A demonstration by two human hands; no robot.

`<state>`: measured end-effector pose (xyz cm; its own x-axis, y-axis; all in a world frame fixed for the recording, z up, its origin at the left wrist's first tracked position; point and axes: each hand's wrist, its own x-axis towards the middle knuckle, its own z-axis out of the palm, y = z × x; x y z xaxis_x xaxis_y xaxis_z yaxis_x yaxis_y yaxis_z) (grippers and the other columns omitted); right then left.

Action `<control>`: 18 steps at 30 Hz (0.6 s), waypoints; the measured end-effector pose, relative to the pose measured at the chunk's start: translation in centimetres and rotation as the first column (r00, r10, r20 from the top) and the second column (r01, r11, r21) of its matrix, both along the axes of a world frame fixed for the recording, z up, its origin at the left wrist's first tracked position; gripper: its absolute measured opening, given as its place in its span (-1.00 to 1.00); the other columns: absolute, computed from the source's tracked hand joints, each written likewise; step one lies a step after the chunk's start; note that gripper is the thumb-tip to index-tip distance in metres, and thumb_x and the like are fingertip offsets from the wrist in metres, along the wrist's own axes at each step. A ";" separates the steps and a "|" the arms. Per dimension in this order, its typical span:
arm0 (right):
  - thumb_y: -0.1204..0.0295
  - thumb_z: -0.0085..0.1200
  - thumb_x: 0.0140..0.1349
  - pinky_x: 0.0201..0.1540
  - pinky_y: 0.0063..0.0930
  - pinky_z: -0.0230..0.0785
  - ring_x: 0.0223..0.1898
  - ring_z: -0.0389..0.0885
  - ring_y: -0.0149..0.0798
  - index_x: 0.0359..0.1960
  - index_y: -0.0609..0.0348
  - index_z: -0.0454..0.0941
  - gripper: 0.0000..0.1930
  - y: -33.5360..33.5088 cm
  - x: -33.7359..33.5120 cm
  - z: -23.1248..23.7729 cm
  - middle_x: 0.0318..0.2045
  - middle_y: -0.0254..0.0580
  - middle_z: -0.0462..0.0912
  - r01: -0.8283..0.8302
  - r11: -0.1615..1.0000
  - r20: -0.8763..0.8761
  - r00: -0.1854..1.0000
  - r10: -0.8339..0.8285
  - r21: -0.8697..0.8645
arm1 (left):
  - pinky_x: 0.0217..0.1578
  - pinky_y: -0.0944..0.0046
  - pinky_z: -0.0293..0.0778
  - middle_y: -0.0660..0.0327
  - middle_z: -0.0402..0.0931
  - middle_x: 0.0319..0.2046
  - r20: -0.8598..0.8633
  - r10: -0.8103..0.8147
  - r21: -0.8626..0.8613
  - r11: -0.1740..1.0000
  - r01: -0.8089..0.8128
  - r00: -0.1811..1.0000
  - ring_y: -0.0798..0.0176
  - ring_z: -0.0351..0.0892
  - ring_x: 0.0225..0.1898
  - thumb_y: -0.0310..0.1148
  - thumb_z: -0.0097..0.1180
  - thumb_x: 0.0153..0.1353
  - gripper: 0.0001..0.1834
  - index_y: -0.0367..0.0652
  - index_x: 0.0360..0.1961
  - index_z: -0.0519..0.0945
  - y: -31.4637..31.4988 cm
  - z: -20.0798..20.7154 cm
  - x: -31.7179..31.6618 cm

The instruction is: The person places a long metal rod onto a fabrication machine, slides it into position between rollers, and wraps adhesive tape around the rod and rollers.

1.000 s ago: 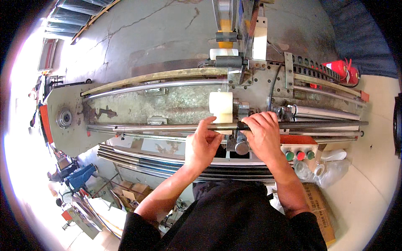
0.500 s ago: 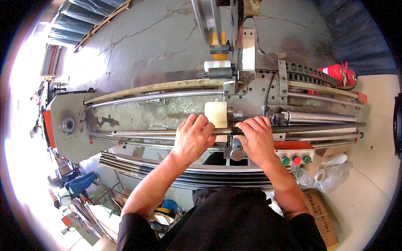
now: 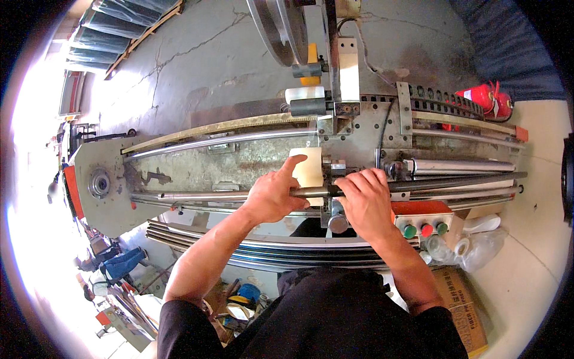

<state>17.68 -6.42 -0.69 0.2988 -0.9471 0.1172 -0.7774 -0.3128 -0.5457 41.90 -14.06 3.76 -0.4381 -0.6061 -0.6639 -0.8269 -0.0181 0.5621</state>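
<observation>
A long rod lies left to right across the machine in front of me, bare metal (image 3: 203, 195) on its left and a black tube section (image 3: 460, 182) on its right. My right hand (image 3: 366, 194) is closed around the black part, knuckles up. Over the metal part, my left hand (image 3: 272, 192) has its index finger stretched out and its thumb spread apart; the rod passes between them. The remaining left fingers are mostly hidden. Behind that hand stands a cream-coloured block (image 3: 308, 169), near the left fingertip. A metal clamp with a round knob (image 3: 338, 224) sits below the rod between both hands.
A red control box (image 3: 422, 216) with green and red buttons is beside my right forearm. Several more rods (image 3: 269, 244) lie along the machine's near side. A white roller (image 3: 304, 94) hangs behind. Red fire extinguishers (image 3: 493, 100) stand at the far right, a cardboard box (image 3: 460, 311) near right.
My left hand has loosened: its index finger and thumb, closed around the rod before, are now spread. My right hand keeps its grip. The view has shifted slightly.
</observation>
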 end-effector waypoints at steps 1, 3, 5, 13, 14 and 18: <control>0.39 0.33 0.22 0.25 -0.06 0.34 0.01 0.61 -0.10 -0.06 0.10 0.72 -0.74 0.2 0.0 -0.2 -0.15 -0.25 0.69 0.000 1.000 -0.008 1.000 0.000 -0.021 | 0.07 -0.18 0.57 -0.03 0.80 -0.14 -0.054 0.024 0.008 1.000 -0.023 0.998 -0.26 0.74 0.01 -0.34 0.47 0.22 0.04 -0.06 0.59 0.04 0.2 -0.1 0.5; 0.41 0.29 0.23 0.23 -0.06 0.36 0.01 0.60 -0.10 -0.10 0.10 0.69 -0.78 0.4 0.2 -0.5 -0.16 -0.24 0.67 0.014 0.998 -0.015 1.000 -0.015 -0.060 | 0.06 -0.17 0.58 -0.03 0.80 -0.13 -0.140 0.055 0.015 0.998 -0.054 0.989 -0.27 0.74 0.00 -0.36 0.45 0.24 0.02 -0.11 0.58 0.04 0.6 0.0 1.3; 0.42 0.25 0.23 0.20 -0.06 0.37 0.01 0.60 -0.09 -0.14 0.09 0.66 -0.82 0.6 0.5 -0.8 -0.17 -0.23 0.65 0.040 0.994 -0.012 0.999 -0.042 -0.097 | 0.06 -0.15 0.58 -0.07 0.79 -0.15 -0.201 0.072 0.011 0.997 -0.071 0.977 -0.29 0.74 -0.01 -0.41 0.42 0.26 -0.03 -0.17 0.55 0.06 1.2 0.5 1.6; -0.03 0.35 0.31 0.23 -0.01 0.32 0.05 0.61 0.06 0.00 0.22 0.60 -0.46 -1.4 2.0 3.9 -0.08 -0.08 0.67 -0.079 0.989 0.088 0.994 0.068 0.127 | -0.12 -0.14 0.48 -0.04 0.61 -0.26 -0.117 -0.132 -0.568 0.822 0.043 0.984 -0.24 0.66 -0.16 -0.62 0.29 0.07 -0.36 -0.28 0.18 0.33 3.6 -0.2 0.1; -0.06 0.31 0.34 0.23 -0.02 0.33 0.03 0.63 0.06 -0.02 0.22 0.61 -0.46 -1.7 2.5 3.6 -0.11 -0.06 0.69 -0.110 0.979 0.073 0.992 0.098 0.171 | -0.11 -0.12 0.48 -0.03 0.62 -0.25 -0.097 -0.121 -0.593 0.804 0.041 0.988 -0.23 0.66 -0.15 -0.61 0.30 0.08 -0.39 -0.27 0.17 0.35 3.8 -0.6 0.1; -0.10 0.12 0.47 0.18 -0.08 0.36 -0.09 0.73 0.07 -0.17 0.20 0.68 -0.48 -2.6 3.5 2.2 -0.26 0.02 0.78 -0.205 0.900 0.035 0.978 0.207 0.385 | -0.10 -0.08 0.46 0.00 0.63 -0.15 -0.060 -0.105 -0.661 0.749 0.039 0.993 -0.18 0.65 -0.09 -0.56 0.31 0.11 -0.42 -0.27 0.17 0.40 4.5 -2.4 0.1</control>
